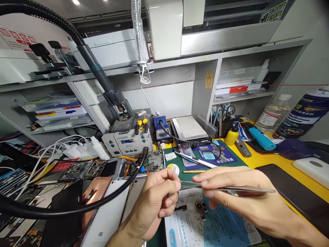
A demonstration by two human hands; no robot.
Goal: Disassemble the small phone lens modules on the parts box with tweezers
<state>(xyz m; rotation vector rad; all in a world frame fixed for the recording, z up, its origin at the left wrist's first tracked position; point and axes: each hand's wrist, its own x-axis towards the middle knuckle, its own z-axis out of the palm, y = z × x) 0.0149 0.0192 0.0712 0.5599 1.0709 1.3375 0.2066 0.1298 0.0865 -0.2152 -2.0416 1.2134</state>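
My right hand (236, 195) is closed round a pair of metal tweezers (246, 189), whose tips point left. They meet the fingertips of my left hand (156, 202), which is pinched; what it holds, if anything, is too small to make out. Both hands are above a blue and white printed mat (221, 226). Small dark camera modules (201, 207) lie on that mat between the hands, and a short black part (183, 208) lies beside them.
A black hose (102, 206) arcs across the left side over several phones. Behind are a soldering station (128, 140), a tray of circuit parts (154, 159) and a white-tipped pen-like tool (197, 160). A dark phone (290, 192), yellow bottle (232, 134) and spray can (300, 115) stand or lie right.
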